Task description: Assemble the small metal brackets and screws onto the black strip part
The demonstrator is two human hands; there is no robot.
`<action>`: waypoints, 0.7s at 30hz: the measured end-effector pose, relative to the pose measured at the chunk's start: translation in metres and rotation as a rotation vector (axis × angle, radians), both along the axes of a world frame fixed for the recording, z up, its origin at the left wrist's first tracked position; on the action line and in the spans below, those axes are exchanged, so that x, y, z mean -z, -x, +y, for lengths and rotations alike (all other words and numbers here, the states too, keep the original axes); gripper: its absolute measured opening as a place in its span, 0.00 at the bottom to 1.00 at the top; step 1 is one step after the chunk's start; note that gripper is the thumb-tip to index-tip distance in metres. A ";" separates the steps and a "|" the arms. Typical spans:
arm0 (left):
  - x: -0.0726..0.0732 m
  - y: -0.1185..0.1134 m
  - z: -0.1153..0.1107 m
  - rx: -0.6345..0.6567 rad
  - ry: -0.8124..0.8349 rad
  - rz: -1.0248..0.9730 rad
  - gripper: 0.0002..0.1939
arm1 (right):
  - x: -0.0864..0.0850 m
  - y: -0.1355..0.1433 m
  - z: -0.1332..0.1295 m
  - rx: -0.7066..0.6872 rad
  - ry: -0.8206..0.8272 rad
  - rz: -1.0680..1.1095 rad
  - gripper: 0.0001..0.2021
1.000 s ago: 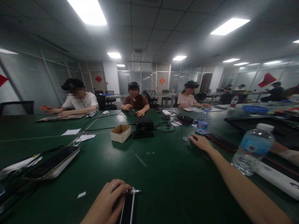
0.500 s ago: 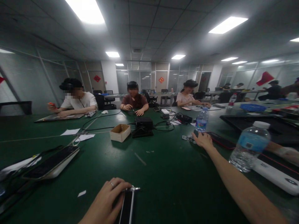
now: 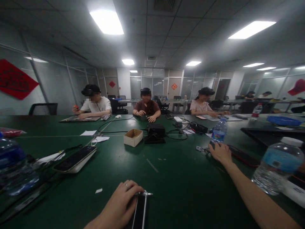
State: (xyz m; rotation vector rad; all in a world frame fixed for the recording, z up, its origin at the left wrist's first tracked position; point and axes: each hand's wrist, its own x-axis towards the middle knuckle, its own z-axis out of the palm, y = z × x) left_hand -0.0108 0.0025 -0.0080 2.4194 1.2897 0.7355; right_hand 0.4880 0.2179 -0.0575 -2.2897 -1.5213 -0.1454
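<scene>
My left hand (image 3: 125,198), a ring on one finger, is closed round the upper left part of a dark phone-like device with a silver edge (image 3: 140,211) on the green table (image 3: 181,187). A small silver metal piece (image 3: 146,193) sticks out from under its fingertips at the device's top. Farther forward on the right, my right hand (image 3: 221,153) reaches down to the table with its fingers bent, beside small metal parts (image 3: 202,149) and in front of a water bottle (image 3: 218,131). Whatever lies beneath its fingertips is too small and blurred to name.
An open cardboard box (image 3: 133,140) stands beside a black device (image 3: 154,132) with cables. Large bottles stand at right (image 3: 277,165) and left (image 3: 16,165). A phone on a white block (image 3: 75,159) lies left. Several people sit across the table.
The view has turned left, so the scene sits farther right and a large bottle shows at left. Both hands keep about the same places on the table.
</scene>
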 end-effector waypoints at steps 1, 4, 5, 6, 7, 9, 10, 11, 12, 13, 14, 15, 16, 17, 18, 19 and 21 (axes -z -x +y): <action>0.001 0.000 0.000 0.001 0.000 -0.001 0.19 | 0.001 -0.001 0.000 0.020 0.012 0.012 0.31; 0.002 0.001 0.001 0.001 0.003 0.001 0.18 | 0.002 -0.003 0.003 0.011 0.051 0.042 0.31; 0.003 0.001 0.001 0.000 0.004 0.004 0.18 | 0.002 -0.003 0.005 -0.013 0.058 0.047 0.30; 0.004 0.001 0.002 -0.002 0.003 0.007 0.18 | 0.002 -0.004 0.007 -0.041 0.062 0.049 0.29; 0.004 0.001 0.002 -0.005 0.000 0.010 0.18 | 0.002 -0.004 0.008 -0.070 0.064 0.050 0.28; 0.005 0.001 0.002 -0.010 -0.008 0.012 0.17 | 0.002 -0.004 0.011 -0.122 0.069 0.053 0.27; 0.005 0.001 0.002 -0.011 -0.011 0.012 0.17 | 0.002 -0.005 0.012 -0.141 0.076 0.056 0.27; 0.006 0.001 0.002 -0.011 -0.014 0.008 0.17 | 0.002 -0.005 0.012 -0.156 0.086 0.061 0.27; 0.006 0.001 0.002 -0.010 -0.014 0.004 0.17 | 0.003 -0.005 0.012 -0.170 0.100 0.066 0.28; 0.006 0.002 0.002 -0.009 -0.013 -0.002 0.17 | 0.003 -0.005 0.012 -0.185 0.115 0.071 0.29; 0.006 0.002 0.002 -0.009 -0.012 -0.007 0.17 | 0.003 -0.004 0.011 -0.204 0.128 0.075 0.29; 0.005 0.002 0.002 -0.010 -0.012 -0.012 0.17 | 0.003 -0.003 0.011 -0.228 0.141 0.079 0.29; 0.005 0.002 0.002 -0.010 -0.011 -0.015 0.18 | 0.003 -0.001 0.010 -0.256 0.151 0.081 0.30; 0.005 0.002 0.002 -0.011 -0.011 -0.017 0.18 | 0.002 0.002 0.009 -0.285 0.161 0.082 0.30; 0.004 0.002 0.002 -0.011 -0.010 -0.018 0.18 | 0.002 0.005 0.009 -0.313 0.170 0.084 0.31; 0.004 0.002 0.002 -0.009 -0.010 -0.018 0.18 | 0.001 0.010 0.009 -0.339 0.179 0.084 0.32; 0.004 0.001 0.002 -0.008 -0.008 -0.018 0.18 | 0.000 0.022 0.010 -0.388 0.194 0.083 0.34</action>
